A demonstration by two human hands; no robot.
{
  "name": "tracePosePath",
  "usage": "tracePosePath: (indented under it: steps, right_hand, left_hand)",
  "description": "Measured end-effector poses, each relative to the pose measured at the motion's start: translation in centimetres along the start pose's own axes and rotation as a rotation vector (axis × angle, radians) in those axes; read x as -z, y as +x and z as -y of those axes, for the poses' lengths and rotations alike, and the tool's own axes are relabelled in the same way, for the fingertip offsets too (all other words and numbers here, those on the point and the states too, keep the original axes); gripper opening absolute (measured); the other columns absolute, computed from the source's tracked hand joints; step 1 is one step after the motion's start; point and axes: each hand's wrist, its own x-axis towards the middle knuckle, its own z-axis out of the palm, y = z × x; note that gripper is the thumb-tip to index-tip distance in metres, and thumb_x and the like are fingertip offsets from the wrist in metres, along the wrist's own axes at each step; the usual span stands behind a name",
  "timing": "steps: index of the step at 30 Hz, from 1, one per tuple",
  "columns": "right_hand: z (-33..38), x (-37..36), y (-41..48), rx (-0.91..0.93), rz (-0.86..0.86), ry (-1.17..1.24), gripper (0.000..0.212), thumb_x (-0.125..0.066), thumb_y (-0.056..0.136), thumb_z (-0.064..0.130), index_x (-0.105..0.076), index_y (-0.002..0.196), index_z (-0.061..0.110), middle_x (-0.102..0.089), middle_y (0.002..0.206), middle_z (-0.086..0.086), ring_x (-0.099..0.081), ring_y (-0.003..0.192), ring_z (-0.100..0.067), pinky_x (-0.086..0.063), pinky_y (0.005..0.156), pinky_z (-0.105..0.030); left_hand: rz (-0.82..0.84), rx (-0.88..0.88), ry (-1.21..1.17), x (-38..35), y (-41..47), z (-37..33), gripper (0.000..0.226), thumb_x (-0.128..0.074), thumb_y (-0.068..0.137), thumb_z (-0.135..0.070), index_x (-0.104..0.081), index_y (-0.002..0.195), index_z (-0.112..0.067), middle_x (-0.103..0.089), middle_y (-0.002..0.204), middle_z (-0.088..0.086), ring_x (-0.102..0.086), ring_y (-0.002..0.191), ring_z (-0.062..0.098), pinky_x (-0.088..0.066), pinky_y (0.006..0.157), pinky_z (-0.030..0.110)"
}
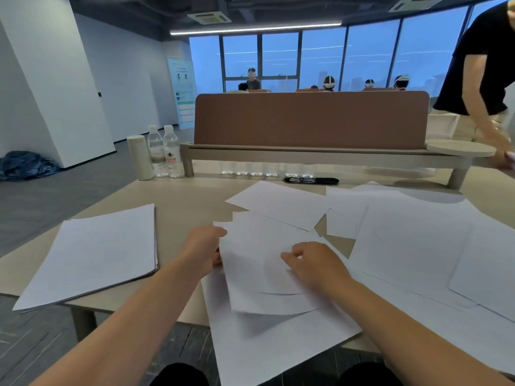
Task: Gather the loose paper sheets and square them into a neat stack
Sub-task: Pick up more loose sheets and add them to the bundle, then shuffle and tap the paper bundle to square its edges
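Loose white paper sheets lie scattered and overlapping over the middle and right of the beige table. A squared stack of paper sits at the left, its near corner over the table edge. My left hand grips the left edge of a small bunch of sheets in front of me. On top of that bunch, my right hand rests with curled fingers, pinching the top sheet. Another large sheet juts over the near edge.
Two water bottles and a beige flask stand at the back left. A brown desk divider on a raised shelf runs along the back, with several bottles under it. A person in black leans over at the far right.
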Motion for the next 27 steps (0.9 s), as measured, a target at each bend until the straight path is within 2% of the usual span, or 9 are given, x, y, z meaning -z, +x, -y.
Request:
tracePosePath:
  steps: [2, 6, 8, 11, 13, 15, 18, 20, 27]
  right_hand:
    - [-0.2, -0.1, 0.0, 0.01, -0.006, 0.021, 0.044, -0.053, 0.094, 0.045, -0.053, 0.063, 0.015, -0.064, 0.073, -0.003, -0.055, 0.065, -0.018, -0.041, 0.063, -0.032]
    - [-0.4, -0.4, -0.1, 0.037, 0.025, 0.025, 0.029, -0.057, 0.092, 0.044, -0.075, 0.092, 0.022, -0.073, 0.111, 0.008, -0.067, 0.102, -0.014, -0.052, 0.092, -0.033]
    - [-0.1, -0.5, -0.2, 0.044, 0.037, 0.064, 0.027, -0.057, 0.092, 0.043, -0.075, 0.101, 0.026, -0.07, 0.117, 0.015, -0.065, 0.107, -0.011, -0.05, 0.095, -0.031]
    - [-0.2, -0.3, -0.3, 0.068, -0.081, -0.048, 0.029, -0.053, 0.091, 0.041, -0.072, 0.09, 0.019, -0.071, 0.099, 0.007, -0.062, 0.098, -0.017, -0.053, 0.085, -0.034]
    - [-0.5, -0.1, -0.5, 0.063, -0.192, -0.211, 0.037, -0.048, 0.092, 0.04, -0.062, 0.074, 0.012, -0.062, 0.078, 0.001, -0.058, 0.087, -0.022, -0.052, 0.074, -0.035]
    - [-0.4, 0.1, -0.8, 0.023, -0.207, -0.287, 0.042, -0.043, 0.095, 0.045, -0.05, 0.065, 0.015, -0.051, 0.07, 0.003, -0.054, 0.081, -0.022, -0.046, 0.068, -0.032]
    - [0.3, 0.0, -0.7, -0.021, -0.127, -0.336, 0.049, -0.037, 0.096, 0.058, -0.066, 0.104, 0.019, -0.065, 0.108, 0.001, -0.06, 0.103, -0.023, -0.049, 0.083, -0.034]
    - [0.6, -0.3, -0.1, -0.061, -0.061, -0.291, 0.062, -0.038, 0.094, 0.065, -0.056, 0.132, 0.02, -0.058, 0.132, -0.002, -0.055, 0.12, -0.024, -0.048, 0.094, -0.036]
    - [1.3, -0.5, 2.3, -0.008, 0.123, -0.003, 0.072, -0.053, 0.09, 0.062, -0.04, 0.147, 0.021, -0.04, 0.153, 0.001, -0.045, 0.136, -0.016, -0.039, 0.106, -0.033]
  left_hand:
    - [0.017, -0.01, -0.005, -0.1, -0.1, 0.3, 0.017, -0.054, 0.09, 0.003, -0.063, 0.104, 0.006, -0.068, 0.089, 0.019, -0.067, 0.072, 0.031, -0.054, 0.061, 0.033]
    - [0.014, -0.118, 0.097, -0.4, -0.6, 0.8, 0.018, -0.057, 0.088, 0.009, -0.063, 0.093, -0.007, -0.069, 0.082, 0.007, -0.066, 0.074, 0.027, -0.054, 0.069, 0.036]
    - [0.02, -0.186, 0.207, -0.5, -0.7, 0.9, 0.029, -0.054, 0.088, 0.012, -0.059, 0.09, -0.017, -0.067, 0.084, 0.0, -0.065, 0.08, 0.023, -0.054, 0.079, 0.038]
    - [0.01, -0.223, 0.344, 0.0, -0.3, 0.8, 0.027, -0.054, 0.087, 0.008, -0.059, 0.096, -0.017, -0.064, 0.088, -0.002, -0.062, 0.084, 0.02, -0.051, 0.08, 0.035]
    - [-0.016, -0.234, 0.408, 0.5, -0.3, 0.4, 0.026, -0.054, 0.087, 0.007, -0.057, 0.084, -0.018, -0.06, 0.081, -0.002, -0.056, 0.074, 0.016, -0.045, 0.066, 0.029]
    - [-0.005, -0.211, 0.44, 1.1, -0.2, 0.0, 0.032, -0.054, 0.087, 0.01, -0.056, 0.077, -0.02, -0.06, 0.079, 0.0, -0.056, 0.073, 0.017, -0.044, 0.069, 0.03]
    - [0.004, -0.198, 0.525, 2.4, 0.4, -0.3, 0.022, -0.06, 0.083, 0.007, -0.063, 0.098, -0.009, -0.068, 0.098, 0.008, -0.063, 0.094, 0.028, -0.051, 0.091, 0.04]
    - [0.014, -0.186, 0.575, 3.2, 0.9, -0.6, 0.037, -0.061, 0.081, 0.004, -0.063, 0.116, -0.008, -0.069, 0.111, 0.009, -0.064, 0.103, 0.032, -0.051, 0.097, 0.048]
    - [0.113, -0.132, 0.617, 5.0, 0.9, -0.8, 0.036, -0.065, 0.074, 0.001, -0.067, 0.108, -0.01, -0.072, 0.109, 0.013, -0.067, 0.103, 0.035, -0.05, 0.098, 0.054]
